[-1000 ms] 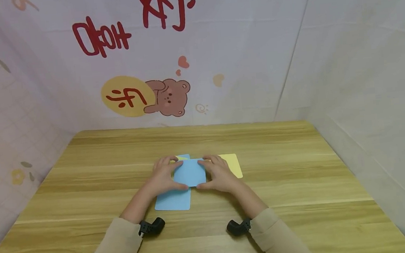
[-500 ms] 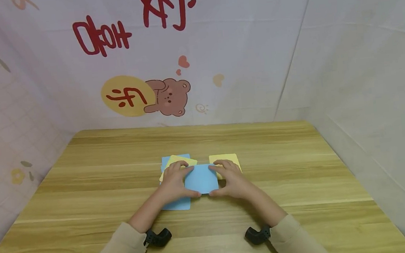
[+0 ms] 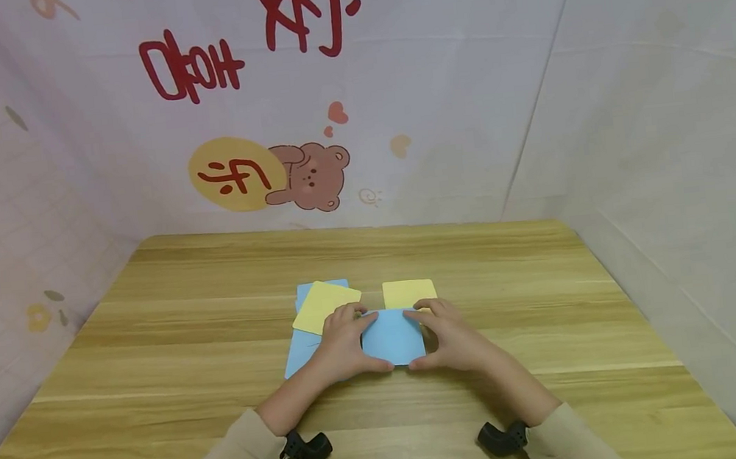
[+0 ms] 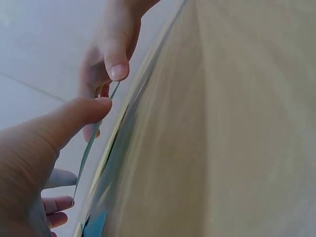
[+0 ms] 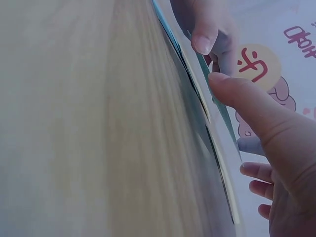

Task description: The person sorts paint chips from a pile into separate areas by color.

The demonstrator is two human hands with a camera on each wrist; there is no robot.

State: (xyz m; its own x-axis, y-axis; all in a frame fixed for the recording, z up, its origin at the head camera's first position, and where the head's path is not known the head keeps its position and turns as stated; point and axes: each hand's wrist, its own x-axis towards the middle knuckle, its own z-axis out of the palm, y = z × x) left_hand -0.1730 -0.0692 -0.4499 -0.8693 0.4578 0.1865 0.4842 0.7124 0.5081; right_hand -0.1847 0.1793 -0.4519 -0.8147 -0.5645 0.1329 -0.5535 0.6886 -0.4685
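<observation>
Both hands hold a light blue card (image 3: 393, 339) between them, raised off the table in the wrist views. My left hand (image 3: 344, 346) grips its left side, thumb at the near edge and fingers at the far edge. On the right side my right hand (image 3: 457, 340) pinches it the same way. Edge-on, the blue card (image 4: 88, 150) shows as a thin strip in the left wrist view. Behind the left hand, a yellow card (image 3: 321, 308) lies turned at an angle over blue cards (image 3: 301, 350). Another yellow card (image 3: 409, 293) lies behind the held card, partly covered by it.
The wooden table (image 3: 214, 288) extends around the cards. A white cloth wall (image 3: 450, 118) with red characters and a bear print stands behind it. Black wrist cameras (image 3: 308, 449) sit below both hands.
Both hands have carried the blue card to the right and nearer the body, away from the left pile. The tilted yellow card on that pile has come into fuller view.
</observation>
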